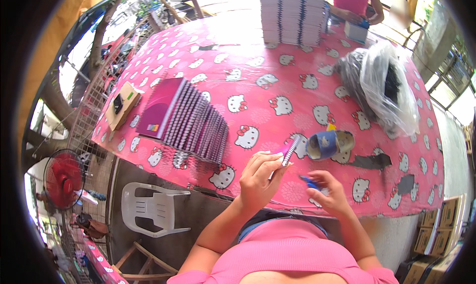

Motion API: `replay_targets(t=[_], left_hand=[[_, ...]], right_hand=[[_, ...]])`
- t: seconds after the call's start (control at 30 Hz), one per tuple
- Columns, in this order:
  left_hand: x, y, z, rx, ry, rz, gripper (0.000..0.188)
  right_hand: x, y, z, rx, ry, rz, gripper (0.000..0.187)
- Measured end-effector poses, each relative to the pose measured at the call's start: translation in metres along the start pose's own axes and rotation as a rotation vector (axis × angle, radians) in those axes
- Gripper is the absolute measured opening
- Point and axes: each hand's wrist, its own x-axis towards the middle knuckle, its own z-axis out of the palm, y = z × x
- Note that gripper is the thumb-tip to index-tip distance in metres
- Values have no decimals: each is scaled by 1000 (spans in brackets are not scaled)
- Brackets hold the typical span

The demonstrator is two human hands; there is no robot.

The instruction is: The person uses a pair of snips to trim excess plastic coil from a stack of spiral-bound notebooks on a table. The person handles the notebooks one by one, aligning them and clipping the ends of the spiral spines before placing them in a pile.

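My left hand (259, 179) grips a spiral-bound notebook (291, 151), tilted nearly edge-on so that its coil faces my right hand. The fingers of my right hand (331, 193) close around a small blue hand tool (310, 182), whose exact kind I cannot make out. The tool is apart from the coil, just to its right. Beyond the hands lies a blue and beige thing shaped like a slipper (323, 145). To the left, a long stack of purple spiral notebooks (184, 116) leans over on the table.
The pink patterned tablecloth (258, 118) has dark patches at right. A clear plastic bag with dark contents (384, 88) sits at right, tall notebook piles (292, 18) at the back, near another person (353, 3). A white plastic chair (154, 209) and red fan (64, 180) stand left.
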Motion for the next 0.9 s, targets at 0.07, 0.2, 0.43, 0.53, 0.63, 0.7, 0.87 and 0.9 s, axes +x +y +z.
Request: replay_targets(t=[0.07,0.2,0.43,0.53,0.63,0.7,0.87,0.9], left_hand=[[1,1,-5,14,-30,-83,22],[-2,6,-21,28,-178,-85,23],[31,27,-101,312,136,-126,29],[36,-6,-163,245,672,-192,45],[50,-60,-204,-92,778,-471,61],[59,-87,-197,-309,726,-625,61],[72,-90,-175,-34,721,-684,44],[69,-94,-175,5,738,-653,44]], right_hand=[[-10,37,-19,-649,206,-236,44],[12,-21,-10,-828,361,-523,47],[98,-147,34,-315,-199,-948,44],[148,-196,64,534,-125,-778,30],[215,-224,116,599,-50,-636,31],[245,-218,150,229,24,-636,32],[266,-189,182,89,76,-795,29],[263,-189,185,127,73,-762,28]])
